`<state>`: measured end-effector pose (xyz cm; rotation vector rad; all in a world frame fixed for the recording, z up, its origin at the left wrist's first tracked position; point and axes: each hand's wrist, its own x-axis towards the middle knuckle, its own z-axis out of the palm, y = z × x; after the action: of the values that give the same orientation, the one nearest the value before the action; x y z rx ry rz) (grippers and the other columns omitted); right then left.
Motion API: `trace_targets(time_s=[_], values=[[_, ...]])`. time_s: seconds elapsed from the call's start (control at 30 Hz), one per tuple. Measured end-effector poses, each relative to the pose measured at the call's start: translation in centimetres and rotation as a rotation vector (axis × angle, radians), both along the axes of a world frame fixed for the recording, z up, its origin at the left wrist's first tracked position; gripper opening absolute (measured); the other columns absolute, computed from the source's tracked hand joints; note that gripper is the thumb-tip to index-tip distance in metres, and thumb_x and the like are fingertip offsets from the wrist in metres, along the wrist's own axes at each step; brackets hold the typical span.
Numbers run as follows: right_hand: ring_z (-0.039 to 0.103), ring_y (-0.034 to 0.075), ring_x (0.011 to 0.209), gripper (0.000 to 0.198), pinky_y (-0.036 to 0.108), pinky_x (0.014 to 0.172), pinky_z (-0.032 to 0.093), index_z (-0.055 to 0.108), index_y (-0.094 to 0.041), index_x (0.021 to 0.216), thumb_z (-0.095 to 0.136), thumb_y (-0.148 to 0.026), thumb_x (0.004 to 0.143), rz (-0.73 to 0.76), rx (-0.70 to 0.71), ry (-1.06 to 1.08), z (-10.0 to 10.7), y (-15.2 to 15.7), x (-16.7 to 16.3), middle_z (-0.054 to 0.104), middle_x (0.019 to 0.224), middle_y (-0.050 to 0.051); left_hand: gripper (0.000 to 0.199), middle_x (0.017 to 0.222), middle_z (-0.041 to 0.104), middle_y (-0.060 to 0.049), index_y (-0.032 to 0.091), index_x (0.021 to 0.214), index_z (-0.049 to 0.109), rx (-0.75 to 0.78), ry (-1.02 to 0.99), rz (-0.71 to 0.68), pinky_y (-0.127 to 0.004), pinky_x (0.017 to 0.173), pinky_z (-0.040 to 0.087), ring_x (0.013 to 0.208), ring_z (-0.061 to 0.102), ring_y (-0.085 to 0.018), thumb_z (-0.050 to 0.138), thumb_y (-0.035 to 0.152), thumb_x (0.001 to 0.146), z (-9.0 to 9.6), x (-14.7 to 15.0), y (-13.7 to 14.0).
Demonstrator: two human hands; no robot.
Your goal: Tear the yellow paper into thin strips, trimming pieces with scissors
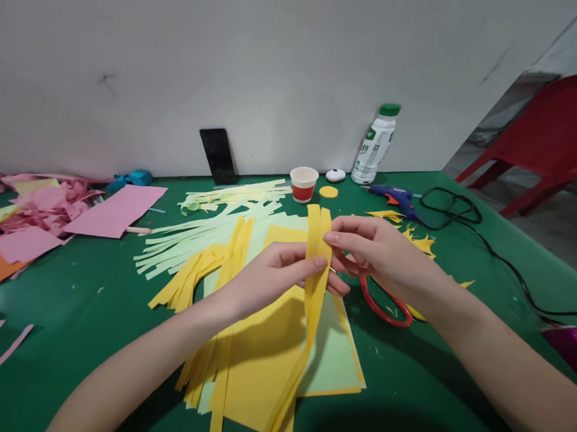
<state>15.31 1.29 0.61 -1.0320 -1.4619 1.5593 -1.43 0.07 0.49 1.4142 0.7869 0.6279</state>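
Holding yellow paper strips (313, 309) above yellow sheet (260, 361) | left hand (283, 268) is gripping them, thumb in front | right hand (379, 247) is pinching upper right edge | squeezing harder is likely risking creases

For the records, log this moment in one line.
left hand: gripping yellow strips | right hand: touching strips' edge | below: yellow sheet, pale green paper | by right hand: red handle loop

there are two hands (281, 265) (377, 247), one cup (303, 188) and one bottle (373, 148).
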Motion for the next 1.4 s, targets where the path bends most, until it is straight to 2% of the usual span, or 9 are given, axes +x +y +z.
trace_targets(time_s=[0.27,0.4,0.67,0.73,0.83,0.93,1.0,1.1,1.4], values=[[0.034,0.002,0.039,0.020,0.018,0.039,0.022,0.049,-0.016,0.061,0.061,-0.027,0.073,-0.044,0.000,-0.076,-0.3,0.7,-0.3,0.040,0.046,-0.007,0.021,0.084,0.069,-0.006,0.013,0.089,0.061,0.134,0.070,-0.019,-0.028,0.075,0.046,0.083,0.064,-0.017,0.048,0.030,0.087,-0.6,0.4,0.0],[0.032,0.002,0.038,0.017,0.018,0.037,0.021,0.049,-0.016,0.062,0.058,-0.025,0.073,-0.131,-0.053,-0.033,-1.4,2.0,0.0,0.038,0.047,-0.008,0.023,0.081,0.070,-0.006,0.013,0.072,0.060,0.260,0.150,-0.076,-0.023,0.061,0.043,0.076,0.064,-0.015,0.047,0.025,0.087,-0.7,0.8,-0.8],[0.034,0.005,0.037,0.017,0.019,0.036,0.017,0.044,-0.019,0.065,0.053,-0.029,0.076,-0.232,-0.112,-0.014,-4.2,4.9,0.6,0.036,0.047,-0.007,0.036,0.051,0.060,-0.002,0.012,0.054,0.057,0.773,0.369,-0.604,-0.024,0.046,0.029,0.045,0.044,-0.008,0.047,0.022,0.087,-2.6,0.5,-3.6],[0.034,0.005,0.036,0.017,0.019,0.036,0.018,0.043,-0.019,0.066,0.051,-0.028,0.078,-0.241,-0.111,-0.050,-4.7,5.0,0.4,0.037,0.046,-0.008,0.031,0.052,0.061,-0.001,0.013,0.054,0.058,0.742,0.364,-0.731,-0.024,0.044,0.028,0.046,0.045,-0.008,0.054,0.023,0.083,-3.6,0.0,-3.8],[0.035,0.004,0.036,0.018,0.018,0.036,0.022,0.043,-0.019,0.066,0.046,-0.026,0.082,-0.212,-0.090,-0.109,-5.1,4.5,-0.2,0.039,0.046,-0.008,0.022,0.058,0.062,0.001,0.015,0.062,0.062,0.435,0.310,-0.845,-0.020,0.046,0.033,0.052,0.052,-0.009,0.064,0.033,0.074,-4.7,-1.0,-2.8],[0.036,0.004,0.035,0.019,0.018,0.037,0.025,0.041,-0.019,0.066,0.043,-0.023,0.084,-0.122,-0.076,-0.139,-5.4,3.6,-1.2,0.038,0.045,-0.008,0.028,0.069,0.064,-0.001,0.017,0.080,0.064,0.095,0.305,-0.643,-0.020,0.056,0.041,0.062,0.058,-0.012,0.060,0.044,0.075,-5.4,-2.2,-0.6],[0.036,0.004,0.034,0.020,0.018,0.038,0.026,0.039,-0.019,0.065,0.044,-0.024,0.084,-0.054,-0.066,-0.140,-5.8,3.1,-1.9,0.038,0.045,-0.009,0.038,0.061,0.055,0.000,0.015,0.071,0.058,0.084,0.340,-0.319,-0.023,0.058,0.040,0.057,0.051,-0.010,0.042,0.047,0.085,-5.9,-2.9,1.0],[0.037,0.004,0.035,0.021,0.019,0.038,0.028,0.040,-0.019,0.066,0.050,-0.030,0.081,0.033,-0.046,-0.129,-6.7,2.6,-2.9,0.038,0.046,-0.010,0.039,0.057,0.039,0.005,0.017,0.070,0.048,0.123,0.344,-0.084,-0.023,0.052,0.030,0.051,0.036,-0.008,0.031,0.046,0.089,-7.0,-3.8,2.5],[0.035,0.005,0.038,0.030,0.019,0.038,0.027,0.040,-0.019,0.064,0.048,-0.041,0.083,0.032,-0.011,-0.072,-10.8,1.4,-4.3,0.035,0.046,-0.009,0.036,0.050,0.037,0.006,0.016,0.062,0.044,0.092,0.333,-0.005,-0.023,0.049,0.027,0.046,0.033,-0.008,0.038,0.041,0.087,-9.2,-4.7,2.7]])
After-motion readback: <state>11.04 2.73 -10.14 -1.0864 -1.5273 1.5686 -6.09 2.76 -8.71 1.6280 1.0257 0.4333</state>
